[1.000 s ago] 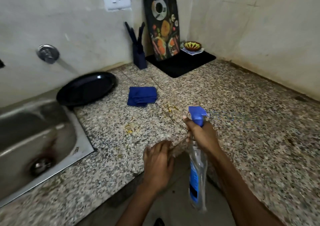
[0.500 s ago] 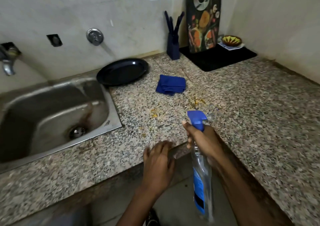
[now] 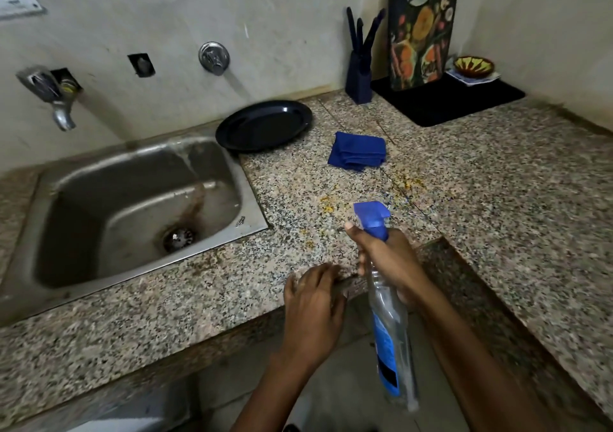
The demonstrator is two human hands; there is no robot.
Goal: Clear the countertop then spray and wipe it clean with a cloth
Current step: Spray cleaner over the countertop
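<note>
My right hand (image 3: 389,261) grips the neck of a clear spray bottle (image 3: 389,335) with a blue trigger head, its nozzle pointing left and away over the speckled granite countertop (image 3: 497,183). My left hand (image 3: 311,309) rests on the counter's front edge, fingers bent over the rim. A folded blue cloth (image 3: 358,150) lies on the counter beyond the bottle. Yellow crumbs and stains (image 3: 326,204) are scattered between the cloth and the bottle.
A steel sink (image 3: 132,206) is set in the counter on the left, with a tap (image 3: 56,96) on the wall. A black plate (image 3: 263,125) sits behind it. A knife block (image 3: 359,77), cutting board (image 3: 421,27), black mat (image 3: 447,100) and small bowl (image 3: 473,66) fill the far corner.
My view has swung left, bringing the sink and tap fully into sight. Both hands and the bottle keep about the same pose.
</note>
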